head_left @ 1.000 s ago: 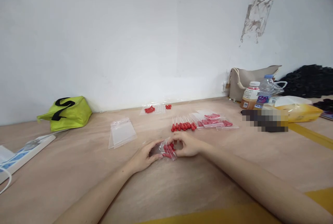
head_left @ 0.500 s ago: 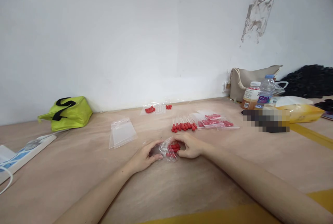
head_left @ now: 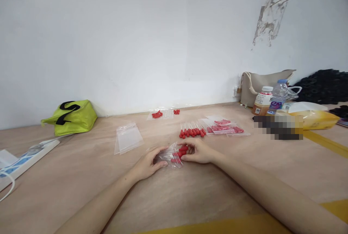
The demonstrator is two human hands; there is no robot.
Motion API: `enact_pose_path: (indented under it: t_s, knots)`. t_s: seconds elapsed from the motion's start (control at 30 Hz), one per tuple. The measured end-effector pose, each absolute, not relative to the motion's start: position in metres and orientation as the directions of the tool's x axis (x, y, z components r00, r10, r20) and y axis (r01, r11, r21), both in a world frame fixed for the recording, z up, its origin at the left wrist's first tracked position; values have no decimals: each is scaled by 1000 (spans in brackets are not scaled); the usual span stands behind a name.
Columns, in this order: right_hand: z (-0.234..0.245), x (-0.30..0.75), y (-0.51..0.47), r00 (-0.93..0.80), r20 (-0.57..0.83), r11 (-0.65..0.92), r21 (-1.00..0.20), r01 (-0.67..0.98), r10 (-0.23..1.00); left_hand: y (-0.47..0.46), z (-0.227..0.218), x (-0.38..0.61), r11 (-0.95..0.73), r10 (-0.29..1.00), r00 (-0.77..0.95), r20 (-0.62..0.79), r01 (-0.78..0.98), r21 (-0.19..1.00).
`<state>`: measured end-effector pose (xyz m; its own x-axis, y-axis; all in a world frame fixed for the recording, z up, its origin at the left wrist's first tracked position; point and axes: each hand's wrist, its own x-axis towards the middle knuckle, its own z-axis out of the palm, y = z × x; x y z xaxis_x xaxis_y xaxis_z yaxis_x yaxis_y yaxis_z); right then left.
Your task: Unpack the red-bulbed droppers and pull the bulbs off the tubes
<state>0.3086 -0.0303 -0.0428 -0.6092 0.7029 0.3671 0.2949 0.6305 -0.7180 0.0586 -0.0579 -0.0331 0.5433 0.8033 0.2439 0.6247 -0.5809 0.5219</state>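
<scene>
The person's left hand point(head_left: 150, 163) is half open, its thumb and fingertips at the left side of a clear bag point(head_left: 166, 157) in the near middle of the table point(head_left: 163, 197); whether it grips the plastic, one cannot tell. The right hand point(head_left: 200, 151) is curled, and its thumb and fingers hold red-ended tubes point(head_left: 179, 154) at the right side of this bag (their exact number is difficult to count). Farther, slightly right, lies a row of similar tubes point(head_left: 192, 132), beside filled bags point(head_left: 224, 128). Flat bags point(head_left: 129, 139) lie to the left.
</scene>
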Motion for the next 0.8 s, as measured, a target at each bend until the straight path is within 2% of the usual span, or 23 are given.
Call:
enact_pose_path:
  t_s: [0.23, 0.4, 0.53, 0.67, 0.8]
  knots:
    - [-40, 296, -43, -524, 499, 708, -615, 346, 690, -58, -34, 59, -581, 803, 545, 241, 626, 520]
    - [-41, 290, -44, -539, 505, 714, -632, 300, 674, -57, -34, 58, -591, 797, 549, 252, 619, 518]
    - [-40, 293, -42, -465, 488, 667, -632, 396, 738, -58, -34, 59, -581, 804, 539, 251, 620, 527]
    - [-45, 298, -37, -353, 444, 565, -690, 452, 824, -58, -34, 58, -574, 810, 529, 252, 631, 521]
    - [-53, 300, -30, -359, 286, 420, -824, 381, 888, -58, -34, 57, -582, 806, 533, 256, 635, 508]
